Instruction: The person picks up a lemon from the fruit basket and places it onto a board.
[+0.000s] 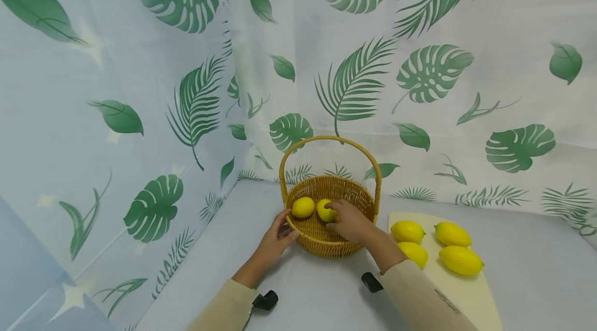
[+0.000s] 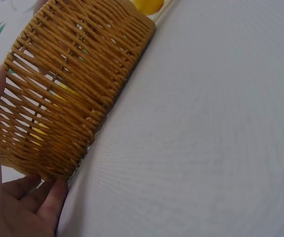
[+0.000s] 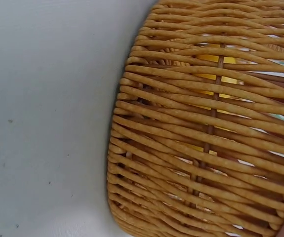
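A brown wicker basket (image 1: 331, 249) with a tall arched handle stands on the table. My left hand (image 1: 268, 248) holds its left side, thumb toward the front; in the left wrist view the fingertips meet the woven wall (image 2: 72, 74). Inside the basket, my right hand (image 1: 353, 223) has its fingers and thumb around a yellow lemon (image 1: 322, 209). Another lemon (image 1: 303, 207) lies beside it, at the basket's left. The right wrist view is mostly filled by the basket's outer weave (image 3: 206, 123), with bits of yellow showing through; the right fingers are hidden there.
Right of the basket, a cream board (image 1: 466, 300) carries several lemons (image 1: 462, 260), one partly behind the right forearm. A leaf-printed curtain (image 1: 298, 87) closes off the back and left. The pale table (image 1: 308, 300) runs toward the front.
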A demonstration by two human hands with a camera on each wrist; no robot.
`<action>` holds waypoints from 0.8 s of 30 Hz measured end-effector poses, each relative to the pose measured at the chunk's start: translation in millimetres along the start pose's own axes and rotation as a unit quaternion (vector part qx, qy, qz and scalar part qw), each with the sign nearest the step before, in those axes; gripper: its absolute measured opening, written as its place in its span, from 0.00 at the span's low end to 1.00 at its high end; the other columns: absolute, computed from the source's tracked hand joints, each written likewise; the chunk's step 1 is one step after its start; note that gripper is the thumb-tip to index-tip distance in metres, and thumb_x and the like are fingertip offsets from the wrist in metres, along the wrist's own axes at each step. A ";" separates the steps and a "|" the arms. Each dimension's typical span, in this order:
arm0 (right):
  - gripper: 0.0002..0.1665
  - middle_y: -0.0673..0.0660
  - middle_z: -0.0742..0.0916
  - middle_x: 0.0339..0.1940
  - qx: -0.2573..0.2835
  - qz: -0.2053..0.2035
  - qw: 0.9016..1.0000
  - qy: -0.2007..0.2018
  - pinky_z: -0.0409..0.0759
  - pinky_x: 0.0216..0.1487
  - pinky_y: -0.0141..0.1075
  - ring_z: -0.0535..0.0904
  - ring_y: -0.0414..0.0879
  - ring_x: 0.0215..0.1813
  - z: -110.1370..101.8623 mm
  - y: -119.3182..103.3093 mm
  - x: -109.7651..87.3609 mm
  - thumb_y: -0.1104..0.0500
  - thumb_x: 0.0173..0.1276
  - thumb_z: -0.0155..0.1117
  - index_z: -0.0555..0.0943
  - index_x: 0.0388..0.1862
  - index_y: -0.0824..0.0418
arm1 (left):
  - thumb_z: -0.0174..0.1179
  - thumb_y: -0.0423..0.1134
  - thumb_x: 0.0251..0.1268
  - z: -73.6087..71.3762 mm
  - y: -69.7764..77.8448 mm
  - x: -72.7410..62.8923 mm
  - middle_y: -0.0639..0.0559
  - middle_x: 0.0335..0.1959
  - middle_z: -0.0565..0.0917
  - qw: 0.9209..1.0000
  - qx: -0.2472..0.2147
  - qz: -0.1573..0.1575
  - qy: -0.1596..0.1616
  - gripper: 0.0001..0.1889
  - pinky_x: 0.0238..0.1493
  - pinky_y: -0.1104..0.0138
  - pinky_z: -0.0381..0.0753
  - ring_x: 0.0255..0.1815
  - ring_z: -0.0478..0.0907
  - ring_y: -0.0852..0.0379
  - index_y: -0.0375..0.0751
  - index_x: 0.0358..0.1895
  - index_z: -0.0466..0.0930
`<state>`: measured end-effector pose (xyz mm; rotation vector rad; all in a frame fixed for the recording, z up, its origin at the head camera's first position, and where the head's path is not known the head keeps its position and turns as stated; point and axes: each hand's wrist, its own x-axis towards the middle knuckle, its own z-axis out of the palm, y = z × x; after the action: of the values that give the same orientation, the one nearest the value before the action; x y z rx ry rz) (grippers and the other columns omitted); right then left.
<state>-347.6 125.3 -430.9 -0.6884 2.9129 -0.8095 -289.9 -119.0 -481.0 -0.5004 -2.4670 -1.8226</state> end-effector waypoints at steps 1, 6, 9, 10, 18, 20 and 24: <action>0.28 0.60 0.75 0.63 0.000 0.001 1.000 0.000 0.69 0.64 0.53 0.71 0.56 0.64 0.4 0.1 1.1 0.55 0.66 0.68 0.75 0.64 0.58 | 0.56 0.42 0.73 0.1 0.5 -0.1 0.35 0.74 0.57 1.000 0.000 -0.001 -0.001 0.34 0.66 0.50 0.66 0.70 0.60 0.39 0.52 0.77 0.50; 0.28 0.61 0.74 0.63 -0.022 -0.006 1.000 -0.004 0.70 0.64 0.52 0.71 0.56 0.63 2.7 0.6 5.8 0.55 0.66 0.68 0.76 0.64 0.59 | 0.56 0.42 0.73 0.0 2.2 -0.9 0.34 0.74 0.57 1.000 0.004 0.001 -0.004 0.35 0.65 0.51 0.67 0.70 0.60 0.38 0.47 0.78 0.50; 0.27 0.59 0.75 0.59 -0.033 -0.008 0.999 -0.005 0.72 0.61 0.51 0.73 0.54 0.59 4.3 1.8 8.1 0.55 0.66 0.68 0.76 0.63 0.59 | 0.57 0.43 0.73 0.1 0.0 0.0 0.34 0.74 0.57 1.000 0.006 0.000 -0.005 0.36 0.65 0.51 0.68 0.70 0.60 0.38 0.45 0.78 0.49; 0.27 0.59 0.75 0.58 -0.035 -0.007 0.999 -0.005 0.73 0.61 0.50 0.73 0.54 0.59 5.0 2.1 9.1 0.55 0.66 0.68 0.76 0.63 0.58 | 0.57 0.43 0.73 0.1 -1.5 0.5 0.34 0.74 0.57 1.000 0.005 -0.001 -0.005 0.36 0.65 0.51 0.68 0.70 0.60 0.38 0.45 0.78 0.49; 0.28 0.60 0.73 0.62 -0.042 -0.005 0.999 -0.007 0.72 0.61 0.52 0.72 0.56 0.62 7.0 1.3 14.6 0.56 0.66 0.68 0.75 0.64 0.57 | 0.57 0.46 0.72 3.4 -37.5 13.0 0.39 0.75 0.57 1.000 0.010 -0.003 0.010 0.36 0.66 0.50 0.67 0.71 0.61 0.41 0.53 0.78 0.49; 0.29 0.62 0.71 0.65 -0.042 -0.007 0.999 -0.011 0.71 0.62 0.53 0.70 0.57 0.63 7.1 0.6 15.3 0.56 0.66 0.68 0.75 0.65 0.58 | 0.57 0.47 0.72 3.6 -40.5 13.7 0.41 0.74 0.58 1.000 0.013 0.001 0.012 0.36 0.65 0.51 0.67 0.70 0.61 0.42 0.54 0.78 0.50; 0.31 0.65 0.67 0.71 -0.047 -0.004 0.999 -0.018 0.67 0.66 0.55 0.65 0.60 0.69 7.6 0.7 18.5 0.57 0.66 0.67 0.73 0.67 0.58 | 0.57 0.48 0.72 3.3 -41.3 14.6 0.44 0.74 0.59 1.000 0.016 0.005 0.016 0.35 0.65 0.53 0.69 0.70 0.62 0.45 0.55 0.77 0.51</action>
<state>-363.4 114.3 -436.4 -0.7135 2.9337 -0.6585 -314.5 -123.2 -517.2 -0.4773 -2.4652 -1.7707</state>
